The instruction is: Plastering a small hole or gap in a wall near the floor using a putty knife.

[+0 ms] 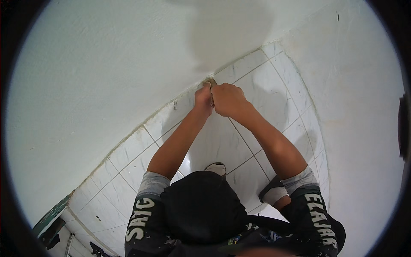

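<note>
Both of my hands are together at the seam where the white wall (pixel 120 73) meets the band of marbled white tiles (pixel 124 147). A small flat, tan-grey tool (pixel 214 81) shows between them, its tip at the seam; its exact kind is unclear. My left hand (pixel 202 97) is closed around it, thumb upward. My right hand (pixel 229 98) is closed over it from the right, its fingers curled and partly hidden.
A plain pale wall (pixel 359 128) rises on the right. My sandalled feet (pixel 274 192) are on the tiled floor (pixel 239 171) below. At the lower left are a worn green edge (pixel 51 214) and a dark object (pixel 98 249) that I cannot make out.
</note>
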Demonstrator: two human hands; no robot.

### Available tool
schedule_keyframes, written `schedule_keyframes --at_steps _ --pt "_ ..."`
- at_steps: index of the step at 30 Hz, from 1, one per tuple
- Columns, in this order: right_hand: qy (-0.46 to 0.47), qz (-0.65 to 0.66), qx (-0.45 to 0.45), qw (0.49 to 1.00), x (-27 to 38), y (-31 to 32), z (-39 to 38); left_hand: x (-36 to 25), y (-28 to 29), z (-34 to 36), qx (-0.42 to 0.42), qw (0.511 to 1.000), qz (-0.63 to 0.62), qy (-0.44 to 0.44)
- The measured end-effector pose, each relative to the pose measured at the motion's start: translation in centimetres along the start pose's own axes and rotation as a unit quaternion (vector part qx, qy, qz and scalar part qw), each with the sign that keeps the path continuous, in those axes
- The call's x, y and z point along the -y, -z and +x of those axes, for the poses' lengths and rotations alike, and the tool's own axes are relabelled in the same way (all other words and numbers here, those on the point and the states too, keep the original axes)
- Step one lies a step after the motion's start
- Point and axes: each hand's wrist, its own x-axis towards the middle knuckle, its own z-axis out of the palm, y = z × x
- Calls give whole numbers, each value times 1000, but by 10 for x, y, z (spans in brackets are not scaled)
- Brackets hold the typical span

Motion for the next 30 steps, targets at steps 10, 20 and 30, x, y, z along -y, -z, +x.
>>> schedule_keyframes --at_steps 10,20,30 --pt "-31 -12 -52 998 -16 -20 -3 4 -16 5 -22 997 75 -18" --pt "-16 -12 -22 1000 -11 -9 4 -2 -16 2 37 999 -5 26" --pt "-18 -47 -16 999 -18 -16 13 -11 -20 9 -47 997 -12 61"
